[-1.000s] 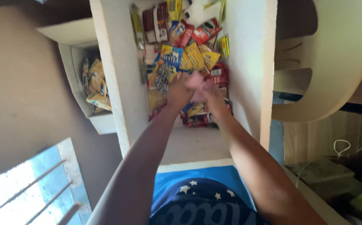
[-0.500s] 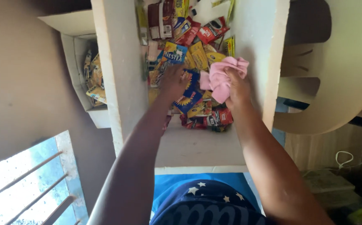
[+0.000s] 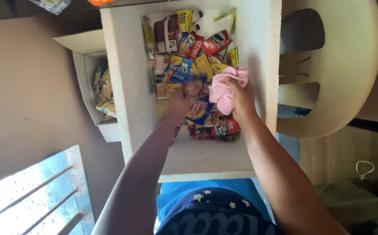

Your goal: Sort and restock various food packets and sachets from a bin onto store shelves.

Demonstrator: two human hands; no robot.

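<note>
Two hands work inside a white foam box (image 3: pixel 132 87) of snack packets (image 3: pixel 197 65): right hand (image 3: pixel 242 98) clutches a crumpled pink cloth (image 3: pixel 223 89); left hand (image 3: pixel 181 99) grips a blurred blue-yellow packet (image 3: pixel 196 82).

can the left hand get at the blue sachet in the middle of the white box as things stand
Probably yes. The left hand is already inside the open white box, right beside the blue sachet, with nothing over it. The right hand holds a pink cloth off to the side.

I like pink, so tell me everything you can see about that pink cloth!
The soft pink cloth is crumpled into a loose bunch with folds, not spread flat. The right hand grips it from the side, holding it over the colourful snack packets inside the white foam box, near the box's right wall.
</note>
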